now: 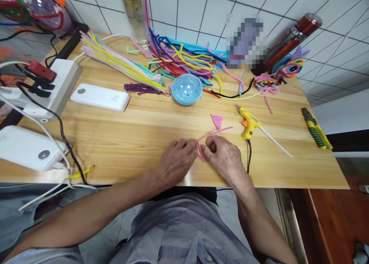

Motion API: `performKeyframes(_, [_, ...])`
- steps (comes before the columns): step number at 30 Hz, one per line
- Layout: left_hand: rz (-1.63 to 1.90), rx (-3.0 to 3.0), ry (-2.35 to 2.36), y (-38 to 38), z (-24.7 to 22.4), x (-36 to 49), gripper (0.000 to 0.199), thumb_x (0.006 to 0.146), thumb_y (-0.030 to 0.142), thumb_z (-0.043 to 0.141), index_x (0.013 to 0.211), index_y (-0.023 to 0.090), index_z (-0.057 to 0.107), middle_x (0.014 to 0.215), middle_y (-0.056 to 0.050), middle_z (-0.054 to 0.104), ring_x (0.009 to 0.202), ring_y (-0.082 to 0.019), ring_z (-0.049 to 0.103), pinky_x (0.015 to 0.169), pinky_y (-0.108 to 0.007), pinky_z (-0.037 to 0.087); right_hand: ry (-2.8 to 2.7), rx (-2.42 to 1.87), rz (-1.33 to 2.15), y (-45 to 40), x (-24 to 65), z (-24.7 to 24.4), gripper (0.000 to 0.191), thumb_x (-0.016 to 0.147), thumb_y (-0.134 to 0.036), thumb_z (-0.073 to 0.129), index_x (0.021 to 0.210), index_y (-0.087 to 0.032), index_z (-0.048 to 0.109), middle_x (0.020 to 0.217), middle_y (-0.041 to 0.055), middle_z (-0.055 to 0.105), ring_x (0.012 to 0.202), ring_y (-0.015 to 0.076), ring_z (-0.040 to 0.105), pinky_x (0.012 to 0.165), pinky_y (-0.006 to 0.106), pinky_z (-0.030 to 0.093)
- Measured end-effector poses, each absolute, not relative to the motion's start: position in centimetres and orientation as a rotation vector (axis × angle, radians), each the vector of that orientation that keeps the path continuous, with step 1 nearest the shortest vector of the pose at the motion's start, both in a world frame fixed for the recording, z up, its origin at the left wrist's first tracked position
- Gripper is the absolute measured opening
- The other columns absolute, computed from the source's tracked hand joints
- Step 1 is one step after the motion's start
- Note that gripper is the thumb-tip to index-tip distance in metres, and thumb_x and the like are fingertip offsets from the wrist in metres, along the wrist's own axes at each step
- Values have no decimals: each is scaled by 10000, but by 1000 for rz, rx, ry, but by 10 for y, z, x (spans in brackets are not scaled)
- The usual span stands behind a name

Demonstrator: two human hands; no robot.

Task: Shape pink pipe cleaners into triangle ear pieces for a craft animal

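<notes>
Between my two hands, near the front of the table, is a pink pipe cleaner (201, 151) bent into a small angular loop, with one long free end pointing up to the right. My left hand (179, 160) pinches it from the left, fingers curled. From the right, my right hand (223, 153) has its thumb and forefinger closed beside the bend; whether they grip the wire is hidden. Just above lies a pink striped triangle (216, 122) of coiled pipe cleaner. A yellow glue gun (248, 122) with a white glue stick rests to the right of my right hand.
A blue bowl (186, 89) stands before a heap of coloured pipe cleaners (184, 60). Power banks (100, 97) and a power strip (54, 87) with cables occupy the left. Pliers (316, 128) lie at the right edge. A red thermos (288, 41) stands at the back.
</notes>
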State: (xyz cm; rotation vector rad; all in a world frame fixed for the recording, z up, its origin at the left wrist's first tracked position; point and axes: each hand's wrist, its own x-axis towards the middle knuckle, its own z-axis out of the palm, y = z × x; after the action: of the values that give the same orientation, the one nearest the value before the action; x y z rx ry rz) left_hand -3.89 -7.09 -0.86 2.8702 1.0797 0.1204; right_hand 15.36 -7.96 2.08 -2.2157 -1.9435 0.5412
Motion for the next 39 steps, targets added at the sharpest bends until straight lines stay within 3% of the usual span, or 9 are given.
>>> performKeyframes(8, [153,2785,1096,-71,-11,-40,296,1115,175,479,1273,120,724,1235,-140,739,1060,-291,634,883,-443,520,-2019,-2152,537,-87,142,25,158,965,-391,639,904,-248,665,836,35,779,684,213,667,646,316,347])
performKeyframes(14, [178,2724,1087,-70,-12,-40,298,1128,170,451,1191,146,741,1185,-127,744,1053,-287,641,884,-446,519,-2052,-2200,508,-90,141,20,93,981,-308,636,959,-249,705,856,37,805,773,246,734,662,323,342])
performKeyframes(21, [260,2777,1083,-72,-15,-43,284,1110,148,492,1195,156,763,1421,-112,729,1084,-265,647,904,-435,534,-2046,-2204,428,-95,142,17,148,1004,-314,598,953,-234,712,902,72,821,782,254,745,666,329,362])
performKeyframes(28, [222,2736,1161,-72,-12,-41,317,1117,197,501,1321,164,742,1402,-115,747,1082,-274,653,874,-434,519,-2199,-2246,299,-81,138,17,185,1046,-313,569,963,-218,705,897,103,822,726,246,725,620,333,265])
performKeyframes(35, [50,2721,1188,-60,-1,-33,427,1153,245,420,1460,95,676,1527,-157,681,1168,-308,649,883,-463,511,-2398,-2153,290,-49,152,22,198,1075,-303,557,1016,-202,717,950,117,841,797,263,765,627,334,286])
performKeyframes(39, [0,2724,1180,-53,2,-29,432,1162,284,415,1437,99,691,1555,-165,657,1223,-315,641,918,-459,514,-2456,-2025,300,-37,161,18,165,1061,-266,567,1054,-203,719,1009,110,847,839,259,770,638,324,317])
